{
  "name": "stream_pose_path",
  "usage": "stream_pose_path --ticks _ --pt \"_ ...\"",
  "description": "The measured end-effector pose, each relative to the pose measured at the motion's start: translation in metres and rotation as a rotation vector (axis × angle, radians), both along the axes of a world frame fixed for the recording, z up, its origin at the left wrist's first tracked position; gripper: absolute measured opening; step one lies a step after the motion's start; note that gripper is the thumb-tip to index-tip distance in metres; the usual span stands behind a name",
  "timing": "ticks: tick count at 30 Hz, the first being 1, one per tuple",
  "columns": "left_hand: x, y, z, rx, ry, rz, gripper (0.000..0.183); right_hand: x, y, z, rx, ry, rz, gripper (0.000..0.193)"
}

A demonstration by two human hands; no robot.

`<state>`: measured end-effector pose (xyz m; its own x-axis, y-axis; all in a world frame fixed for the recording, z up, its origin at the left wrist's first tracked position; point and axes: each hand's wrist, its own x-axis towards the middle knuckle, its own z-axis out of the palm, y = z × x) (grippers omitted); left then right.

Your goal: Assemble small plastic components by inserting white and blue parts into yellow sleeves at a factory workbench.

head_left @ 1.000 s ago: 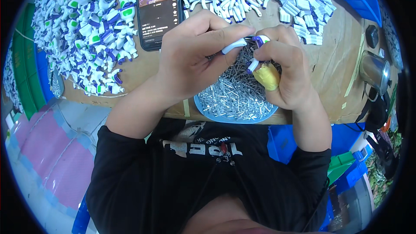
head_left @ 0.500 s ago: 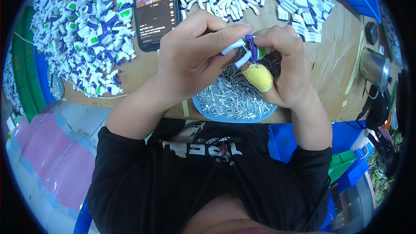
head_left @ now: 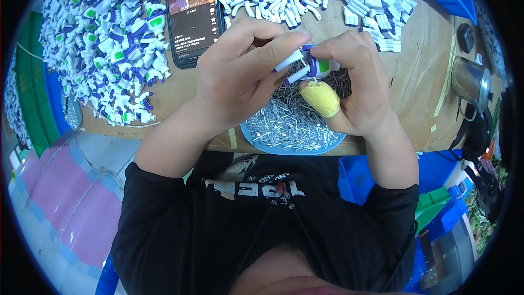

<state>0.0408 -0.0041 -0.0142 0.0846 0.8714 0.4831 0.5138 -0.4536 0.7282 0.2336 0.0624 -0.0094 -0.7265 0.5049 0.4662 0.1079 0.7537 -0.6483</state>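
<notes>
On my feed, a brown-covered worktable (head_left: 417, 95) spreads beneath the left hand (head_left: 234, 74) and the right hand (head_left: 363, 84), with yellowish tape strips (head_left: 445, 83) to the latter's right. Well to the left hand's left, I make out a green plastic crate (head_left: 31, 82); below it, pink floor sheeting (head_left: 60, 191) edged in pale blue, beside grey flooring (head_left: 117, 153). Down and right of the right hand, I get a mottled green patch (head_left: 481, 224), too blurred to name. Cool, bluish light leaves a sheen on the pink.
</notes>
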Motion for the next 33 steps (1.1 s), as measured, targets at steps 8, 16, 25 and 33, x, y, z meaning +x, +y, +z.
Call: stream_pose_path --ticks 8,16,25,33 --pt "0.0008 0.0015 0.001 -0.024 -0.163 -0.071 0.055 -0.0017 -0.0028 -0.0014 -0.012 0.041 -0.069 0.052" --pt "0.002 -0.0045 0.0015 -0.112 -0.458 -0.19 0.057 -0.003 -0.0014 -0.001 0.026 -0.021 -0.07 0.053" --pt "0.0003 -0.0047 0.0019 -0.153 -0.538 -0.253 0.057 -0.0049 -0.0033 -0.0052 0.018 0.064 -0.101 0.054" --pt "0.0006 -0.0047 0.0001 -0.145 -0.537 -0.23 0.053 -0.0014 -0.0003 -0.0019 0.066 0.027 -0.051 0.056"
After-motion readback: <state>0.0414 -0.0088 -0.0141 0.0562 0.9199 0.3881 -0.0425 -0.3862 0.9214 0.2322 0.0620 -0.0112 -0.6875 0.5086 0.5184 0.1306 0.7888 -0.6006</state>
